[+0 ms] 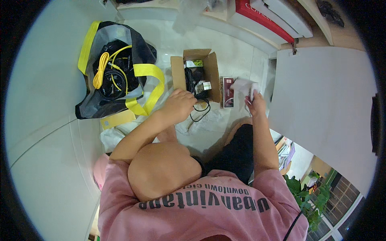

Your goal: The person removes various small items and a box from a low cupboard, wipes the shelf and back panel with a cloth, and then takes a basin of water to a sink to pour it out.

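My left hand (180, 104) rests at the near left corner of an open cardboard box (213, 77), fingers bent over its edge. Whether it grips the box or something inside cannot be seen. Inside lie a black cable (189, 79), a small white box (206, 86) and a green-and-white carton (194, 63). A loop of thin black cable (198, 120) hangs over the near side, close to my left fingers. To the right, my right hand (257, 105) holds a whitish packet or sheet (243, 85), blurred. A dark red and white carton (228, 92) lies between box and hand.
A grey-black bag (140, 49) with yellow straps stands at left, holding black cables and a yellow cable (102, 69). A yellow carton (118, 119) and clear plastic wrap (208, 120) lie nearby on the tiles. A white cabinet door (319, 111) stands at right, below a shelf with boxes.
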Available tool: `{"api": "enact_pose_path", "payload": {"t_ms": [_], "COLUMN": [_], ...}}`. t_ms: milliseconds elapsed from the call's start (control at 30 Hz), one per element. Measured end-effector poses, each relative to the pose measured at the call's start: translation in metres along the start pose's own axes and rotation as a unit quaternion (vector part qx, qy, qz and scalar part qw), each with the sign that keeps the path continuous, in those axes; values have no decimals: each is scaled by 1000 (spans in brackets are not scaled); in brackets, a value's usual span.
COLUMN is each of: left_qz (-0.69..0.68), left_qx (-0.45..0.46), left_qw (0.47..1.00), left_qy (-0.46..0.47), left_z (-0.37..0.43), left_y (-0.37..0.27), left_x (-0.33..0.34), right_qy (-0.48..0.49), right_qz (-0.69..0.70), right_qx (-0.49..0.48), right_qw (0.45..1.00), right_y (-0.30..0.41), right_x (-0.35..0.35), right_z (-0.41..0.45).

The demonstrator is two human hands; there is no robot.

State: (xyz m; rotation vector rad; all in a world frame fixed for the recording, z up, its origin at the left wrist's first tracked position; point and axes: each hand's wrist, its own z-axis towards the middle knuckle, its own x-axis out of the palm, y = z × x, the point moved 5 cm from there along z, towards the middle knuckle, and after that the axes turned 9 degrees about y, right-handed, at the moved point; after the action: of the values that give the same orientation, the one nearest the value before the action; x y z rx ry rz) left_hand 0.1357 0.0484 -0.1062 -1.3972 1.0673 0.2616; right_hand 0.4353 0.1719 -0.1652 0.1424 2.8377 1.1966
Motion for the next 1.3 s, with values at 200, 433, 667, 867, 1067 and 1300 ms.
{"api": "enact_pose_path", "payload": {"t_ms": [200, 433, 667, 867, 1067, 1300], "left_qz": [96, 41, -198, -399, -614, -921], "left_qx": [3, 31, -39, -103, -97, 175], "left_qw": [988, 995, 973, 904, 761, 349], "left_qy": [-119, -89, -116, -116, -185, 9], "left_z": [-11, -4, -11, -9, -9, -2], "left_y": [3, 2, 21, 34, 47, 8], "left_x": [-3, -9, -21, -9, -17, -22], "right_qy": [5, 218, 290, 345, 289, 328], "right_qz": [-473, -827, -808, -685, -313, -297], "right_qx": [-535, -361, -343, -399, -412, -481], "right_qw": [700, 372, 382, 503, 805, 757], "right_y": [57, -20, -37, -11, 27, 41], "right_x": [97, 230, 235, 224, 182, 200], "right_z": [-82, -81, -46, -57, -70, -178]}}
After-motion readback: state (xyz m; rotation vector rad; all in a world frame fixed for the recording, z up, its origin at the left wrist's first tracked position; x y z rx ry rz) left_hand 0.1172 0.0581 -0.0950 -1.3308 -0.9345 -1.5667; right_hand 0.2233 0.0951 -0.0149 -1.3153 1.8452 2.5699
